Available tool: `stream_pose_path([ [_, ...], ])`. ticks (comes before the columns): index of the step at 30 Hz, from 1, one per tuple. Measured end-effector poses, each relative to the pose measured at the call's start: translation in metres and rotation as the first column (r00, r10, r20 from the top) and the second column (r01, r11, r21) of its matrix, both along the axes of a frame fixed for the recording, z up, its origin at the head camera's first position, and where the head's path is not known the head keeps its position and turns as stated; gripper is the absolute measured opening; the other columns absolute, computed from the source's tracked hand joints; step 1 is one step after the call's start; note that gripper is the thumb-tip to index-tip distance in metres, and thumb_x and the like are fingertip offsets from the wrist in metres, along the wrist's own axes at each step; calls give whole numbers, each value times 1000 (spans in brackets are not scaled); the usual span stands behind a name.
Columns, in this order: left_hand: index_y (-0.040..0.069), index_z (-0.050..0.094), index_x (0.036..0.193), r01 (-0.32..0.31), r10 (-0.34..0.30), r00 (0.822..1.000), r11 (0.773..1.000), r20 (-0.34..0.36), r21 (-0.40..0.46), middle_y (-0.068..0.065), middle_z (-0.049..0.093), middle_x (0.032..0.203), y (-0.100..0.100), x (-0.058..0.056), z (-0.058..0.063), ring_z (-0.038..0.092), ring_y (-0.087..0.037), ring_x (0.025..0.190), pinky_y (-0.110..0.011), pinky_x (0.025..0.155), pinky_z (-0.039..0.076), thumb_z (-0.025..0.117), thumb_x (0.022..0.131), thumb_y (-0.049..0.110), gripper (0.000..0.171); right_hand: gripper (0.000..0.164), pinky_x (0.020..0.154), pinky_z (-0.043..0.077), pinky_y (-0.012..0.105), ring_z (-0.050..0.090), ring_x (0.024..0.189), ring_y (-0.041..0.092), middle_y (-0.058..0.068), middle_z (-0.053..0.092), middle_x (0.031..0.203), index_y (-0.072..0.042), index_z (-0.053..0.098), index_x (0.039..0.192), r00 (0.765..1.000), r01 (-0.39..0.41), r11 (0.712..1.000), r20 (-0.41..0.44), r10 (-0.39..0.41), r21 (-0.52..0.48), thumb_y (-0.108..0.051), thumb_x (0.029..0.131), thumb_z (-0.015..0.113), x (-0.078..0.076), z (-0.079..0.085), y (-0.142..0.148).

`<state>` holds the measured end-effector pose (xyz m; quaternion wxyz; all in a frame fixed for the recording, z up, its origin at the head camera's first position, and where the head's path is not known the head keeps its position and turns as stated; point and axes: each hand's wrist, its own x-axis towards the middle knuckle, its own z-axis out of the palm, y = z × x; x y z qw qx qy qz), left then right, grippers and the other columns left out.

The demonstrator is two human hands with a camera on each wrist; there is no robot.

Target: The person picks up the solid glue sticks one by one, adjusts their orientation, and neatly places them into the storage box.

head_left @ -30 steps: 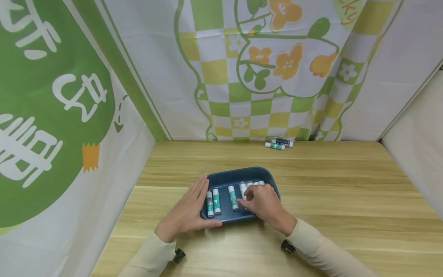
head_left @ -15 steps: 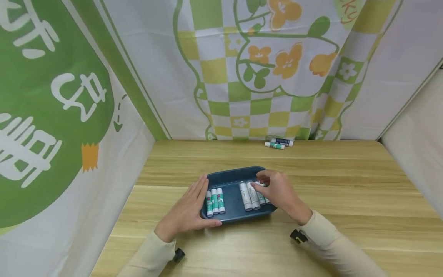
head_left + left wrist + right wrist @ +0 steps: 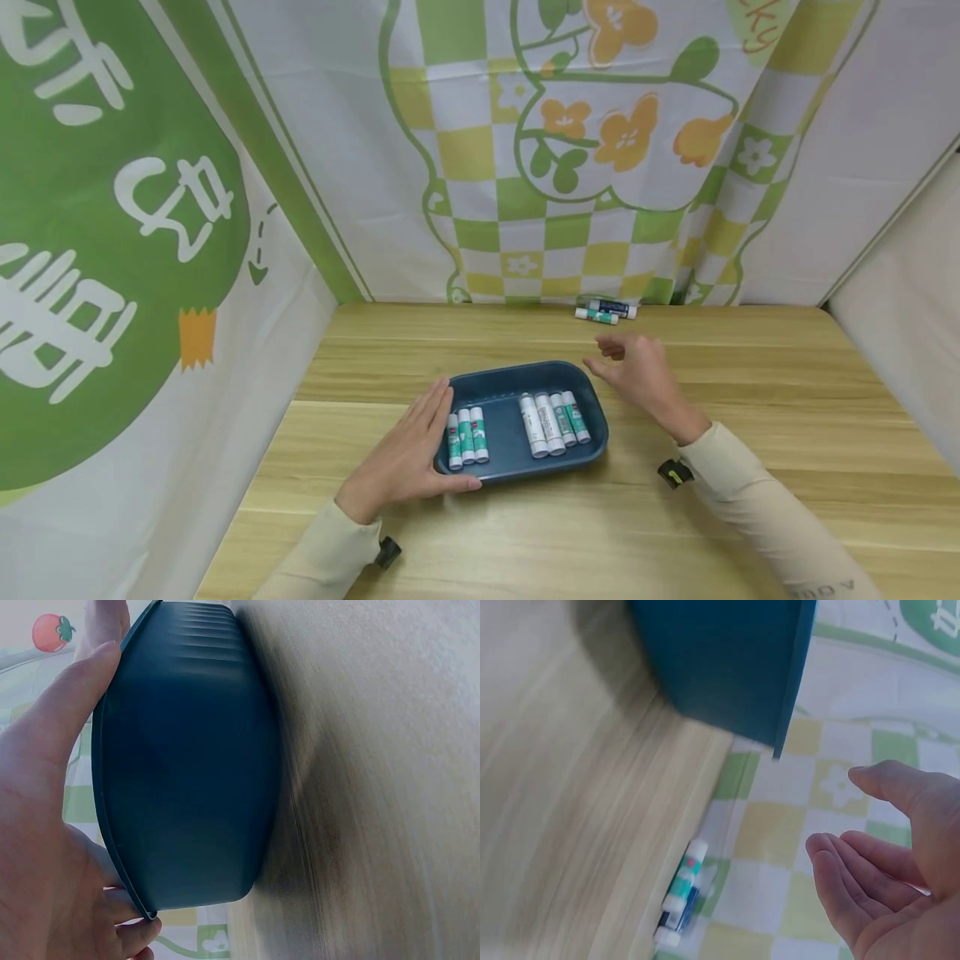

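A dark blue tray stands on the table. In its left end lie three white-and-teal glue sticks. Toward its right end is a row of several more, two mostly white glue sticks beside two with teal labels. My left hand spans the tray's left end, thumb on the near rim and fingers over the far part; the left wrist view shows fingertips bent over the rim. Just beyond the tray's right end, my right hand hovers with nothing in it, thumb and fingers apart.
At the table's back edge, against the checked curtain, lie a teal-labelled glue stick and a dark blue one. White fabric walls rise at both sides of the wooden table.
The third teal glue stick has joined the two at the tray's left. My right hand has left the tray, moving right and toward the back. My left hand has stayed put.
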<state>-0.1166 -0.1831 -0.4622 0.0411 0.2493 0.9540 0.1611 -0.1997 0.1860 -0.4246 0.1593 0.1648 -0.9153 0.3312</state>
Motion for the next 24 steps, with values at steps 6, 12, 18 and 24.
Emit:
stream_pose_path([
  [6, 1, 7, 169, 8, -8, 1000, 1000, -10, 1, -16, 3, 179, -1, 0, 1, 8, -31, 167, -54, 133, 21, 64, 79, 89, 138, 37, 85, 65, 52, 79, 97, 43, 31, 76, 113, 12, 74, 115, 999, 13, 1000, 36, -13, 16, -13, 90, 85, -16, -2, 14],
  [12, -1, 9, 169, 15, -16, 1000, 1000, -25, -3, -16, 1, 179, -1, -1, 0, 10, -33, 167, -54, 133, 22, 64, 79, 88, 138, 36, 86, 64, 54, 78, 98, 46, 32, 76, 113, 12, 74, 115, 998, 31, 999, 45, -32, 11, -13, 91, 83, -34, -9, 29],
  [18, 0, 8, 169, 13, -14, 1000, 1000, -19, -13, -15, 0, 179, -1, 0, 0, 9, -32, 167, -54, 133, 22, 63, 79, 89, 138, 39, 93, 62, 57, 75, 107, 46, 31, 75, 119, 10, 73, 122, 991, 67, 996, 110, -73, 61, -18, 96, 79, -52, -14, 42],
  [24, 1, 6, 169, 9, -9, 1000, 1000, -7, -20, -13, -2, 179, -1, -1, 0, 7, -30, 167, -53, 134, 21, 62, 80, 89, 138, 39, 96, 60, 59, 74, 111, 47, 32, 74, 121, 12, 72, 123, 989, 60, 993, 128, -73, 101, -15, 95, 78, -71, -20, 50],
])
